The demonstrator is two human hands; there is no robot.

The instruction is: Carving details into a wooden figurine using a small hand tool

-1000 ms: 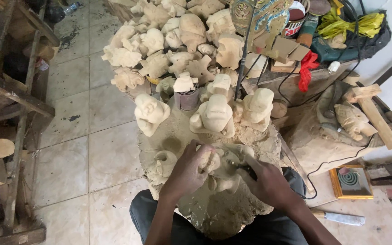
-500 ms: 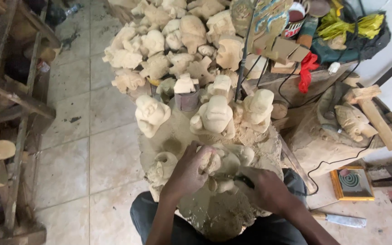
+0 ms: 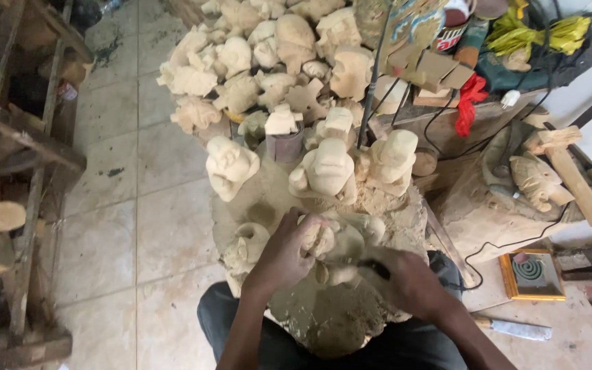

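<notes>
Left hand [image 3: 289, 253]: clasped round small pale rough-carved wooden figure [image 3: 320, 236], steadying it on dust-caked wooden work stump [image 3: 337, 315].
Right hand [image 3: 405, 277]: closed on dark-handled carving tool [image 3: 371, 266], tip at figure.
Change: right hand shifted slightly inward since half a second ago; carving continues.
Packages: red-and-white round tin [image 3: 455, 27], top right; orange-framed square box [image 3: 532, 274], floor right.

Both bare forearms rise from the bottom edge of the view and converge toward the middle. The left hand [image 3: 288, 252] is curled, knuckles up, fingers bent inward in a firm clasp. The right hand [image 3: 409, 281] sits just beside it, slightly lower, fist closed, wrist angled inward toward the left.
</notes>
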